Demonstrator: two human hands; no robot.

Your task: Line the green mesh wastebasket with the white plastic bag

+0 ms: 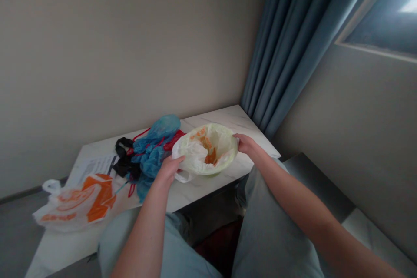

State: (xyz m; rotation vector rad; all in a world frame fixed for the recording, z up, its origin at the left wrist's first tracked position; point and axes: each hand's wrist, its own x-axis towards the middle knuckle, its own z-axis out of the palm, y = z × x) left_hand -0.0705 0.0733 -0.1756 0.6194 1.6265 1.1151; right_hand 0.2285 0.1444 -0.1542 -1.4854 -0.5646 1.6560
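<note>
A pale plastic bag (192,156) with a yellowish-green rim is spread wide above the table, and orange print shows inside it. My left hand (170,168) grips its left edge, thumb on top. On the opposite side, my right hand (245,143) pinches the right edge. The mouth of the bag faces up and toward me; its bottom is hidden from view. Just left of my left hand lies a heap of crumpled blue plastic bags (151,158) with red drawstrings, and a red bag (173,140) pokes out beside them.
Black plastic bags (125,163) lie left of the blue heap, partly over a printed sheet (93,169). A white bag with orange print (78,204) rests at the left of the marble-patterned table (224,115). Behind are a wall and a blue curtain (286,43).
</note>
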